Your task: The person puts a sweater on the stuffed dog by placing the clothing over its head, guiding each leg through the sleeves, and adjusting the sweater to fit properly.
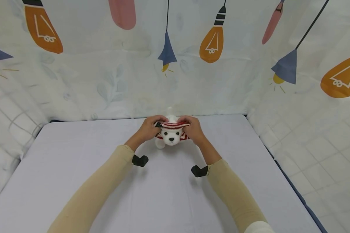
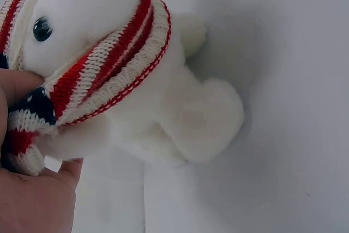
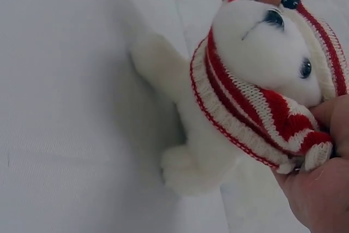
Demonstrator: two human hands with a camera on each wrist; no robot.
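A white plush dog (image 1: 171, 134) with dark eyes and nose is at the table's back edge, facing me. Its small knitted sweater (image 1: 171, 126), striped red and white with a navy patch, circles the face, one band over the forehead and another under the chin. My left hand (image 1: 150, 127) pinches the sweater at one side of the head. At the opposite side my right hand (image 1: 194, 129) grips its striped edge. In the left wrist view, the plush dog's legs (image 2: 207, 118) hang below the sweater (image 2: 103, 75). The right wrist view shows fingers tucked under the knit (image 3: 240, 96).
The dog is on a table (image 1: 163, 200) covered with a white cloth. Right behind it hangs a pale curtain (image 1: 140, 84) printed with lamps and bulbs, and similar sheets close off both sides. Black straps (image 1: 140, 160) stick out at the wrists.
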